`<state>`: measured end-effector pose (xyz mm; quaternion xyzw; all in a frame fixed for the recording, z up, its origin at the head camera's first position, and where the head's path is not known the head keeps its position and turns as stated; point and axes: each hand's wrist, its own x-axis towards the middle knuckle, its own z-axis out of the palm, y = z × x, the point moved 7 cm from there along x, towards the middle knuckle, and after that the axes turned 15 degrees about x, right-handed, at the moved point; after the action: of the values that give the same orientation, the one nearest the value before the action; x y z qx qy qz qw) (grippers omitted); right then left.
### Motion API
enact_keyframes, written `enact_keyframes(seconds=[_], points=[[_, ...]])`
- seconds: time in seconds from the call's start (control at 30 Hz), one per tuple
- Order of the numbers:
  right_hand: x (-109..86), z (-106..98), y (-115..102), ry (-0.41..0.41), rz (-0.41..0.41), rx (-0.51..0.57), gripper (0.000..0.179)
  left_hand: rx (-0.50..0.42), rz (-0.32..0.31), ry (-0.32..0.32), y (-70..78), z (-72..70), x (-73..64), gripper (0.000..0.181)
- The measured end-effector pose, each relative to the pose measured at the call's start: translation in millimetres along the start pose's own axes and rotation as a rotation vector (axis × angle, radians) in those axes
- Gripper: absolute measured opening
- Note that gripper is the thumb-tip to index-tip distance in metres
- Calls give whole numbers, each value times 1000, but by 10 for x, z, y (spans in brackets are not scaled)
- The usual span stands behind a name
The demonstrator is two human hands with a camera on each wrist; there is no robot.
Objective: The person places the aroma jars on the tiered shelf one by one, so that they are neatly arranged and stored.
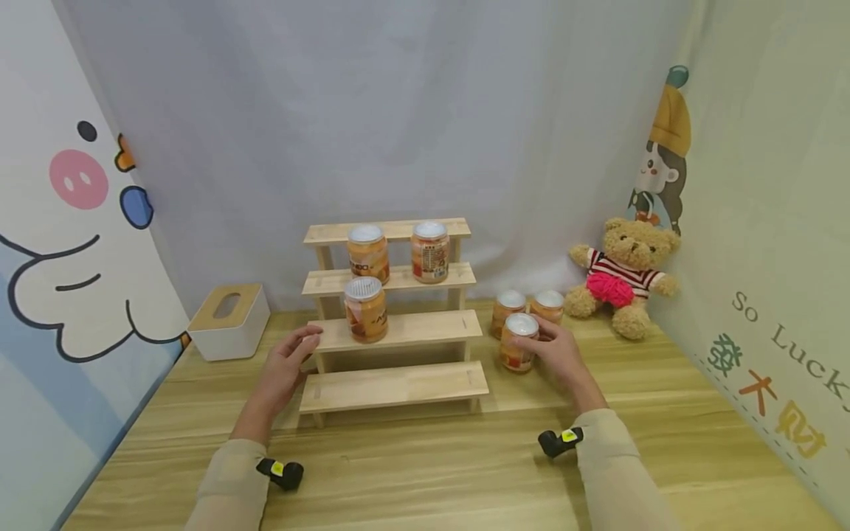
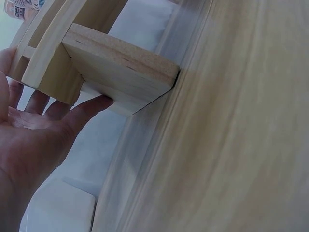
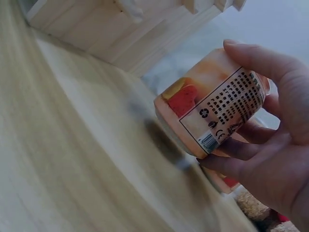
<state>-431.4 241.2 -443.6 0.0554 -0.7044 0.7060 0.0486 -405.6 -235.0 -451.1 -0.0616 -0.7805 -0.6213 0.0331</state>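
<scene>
Beside the right end of the wooden rack [image 1: 425, 327], your right hand [image 1: 563, 359] holds the front can [image 1: 516, 354], with its thumb on one side and the other fingers bent round the opposite side. From your palm this can lies to the left, so it is between the hand and the rack, with a small gap of table [image 1: 432, 472] before the ends of the boards. Its long axis is nearly upright, lid up; in the right wrist view it looks slanted, but the table slants there too. The base seems to be slightly above the table, judging by the dark shadow under it. Your right hand is clearly the nearer one, and from it the lowest step [image 1: 398, 387] lies to the left and a little toward you.

At the other end of the rack is your left hand [image 1: 282, 369]. Its thumb touches a wooden leg [image 2: 120, 63], while other fingertips are hidden behind a board, so you cannot tell from these views whether they grip or only rest.

Just behind the front can stand a back left can [image 1: 502, 317] and a back right can [image 1: 550, 303], near the teddy bear [image 1: 634, 254].
</scene>
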Motion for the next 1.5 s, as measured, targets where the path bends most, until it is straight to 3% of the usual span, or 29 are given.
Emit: enact_keyframes(seconds=[0.5,0.73,0.93,1.17,1.5], points=[[-90,106,-690,-70,-119,152,60,9,-2,-9,3,6,1,36],[-181,347,-976,-92,-129,172,60,0,1,-13,-11,26,15,33],[-153,654,-1181,-164,-199,152,54,5,8,-1,-8,4,14,32],[-55,1033,-1185,-247,-204,150,52,5,17,-1,-1,-6,8,28],[71,1425,-1068,-240,-143,98,66,5,15,-9,11,-3,14,34]])
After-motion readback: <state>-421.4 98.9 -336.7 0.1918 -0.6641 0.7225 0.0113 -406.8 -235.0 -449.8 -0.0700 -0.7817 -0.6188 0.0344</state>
